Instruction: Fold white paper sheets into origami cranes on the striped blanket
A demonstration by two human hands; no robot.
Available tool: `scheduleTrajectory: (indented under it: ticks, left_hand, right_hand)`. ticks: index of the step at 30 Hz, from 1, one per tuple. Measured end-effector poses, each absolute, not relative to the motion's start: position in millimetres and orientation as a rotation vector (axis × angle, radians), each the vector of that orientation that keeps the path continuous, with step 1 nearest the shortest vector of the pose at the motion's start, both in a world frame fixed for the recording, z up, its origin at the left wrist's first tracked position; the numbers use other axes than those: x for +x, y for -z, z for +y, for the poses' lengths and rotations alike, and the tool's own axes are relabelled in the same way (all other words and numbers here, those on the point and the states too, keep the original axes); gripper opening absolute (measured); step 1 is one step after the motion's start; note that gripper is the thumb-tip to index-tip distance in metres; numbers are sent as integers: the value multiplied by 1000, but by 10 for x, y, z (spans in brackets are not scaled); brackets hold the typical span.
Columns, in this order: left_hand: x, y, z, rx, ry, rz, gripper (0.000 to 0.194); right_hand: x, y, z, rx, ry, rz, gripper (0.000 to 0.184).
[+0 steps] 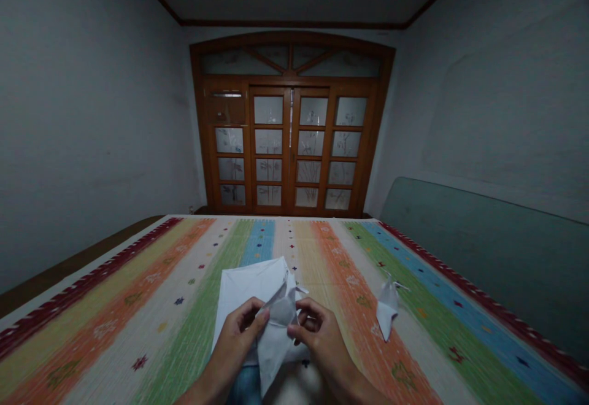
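Observation:
Both hands hold a partly folded white paper figure (277, 331) low in the middle of the view. My left hand (237, 334) pinches its left side with thumb and fingers. My right hand (322, 337) pinches its right side. Beneath and behind the figure lies a flat sheet of white paper (243, 288) on the striped cloth (151, 319). A finished folded white paper figure (387, 307) rests on the cloth to the right, apart from my hands.
The multicoloured striped cloth covers a wide flat surface that runs toward a wooden double door with glass panes (291, 147). A grey-green padded panel (488, 258) borders the right side. A dark wooden edge (69, 267) runs along the left.

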State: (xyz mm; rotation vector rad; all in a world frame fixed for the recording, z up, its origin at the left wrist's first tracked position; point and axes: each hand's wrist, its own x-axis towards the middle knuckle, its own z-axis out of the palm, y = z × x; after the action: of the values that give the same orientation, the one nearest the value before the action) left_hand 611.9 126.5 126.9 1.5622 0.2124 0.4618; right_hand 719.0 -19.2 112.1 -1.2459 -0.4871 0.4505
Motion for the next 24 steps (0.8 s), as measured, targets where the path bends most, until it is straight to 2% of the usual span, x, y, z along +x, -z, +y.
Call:
scheduleTrajectory:
  ticks: [8, 16, 24]
  left_hand:
    - [6112, -1228, 1278, 1655, -524, 213, 45]
    - [6053, -1271, 1206, 1854, -516, 194, 36]
    - [6043, -1313, 1185, 1935, -510, 176, 30]
  right_hand:
    - [7175, -1123, -181, -1297, -426, -608, 41]
    - [7154, -1101, -215, -1300, -288, -601, 43]
    - [7130, -1180, -253, -1354, -202, -688, 26]
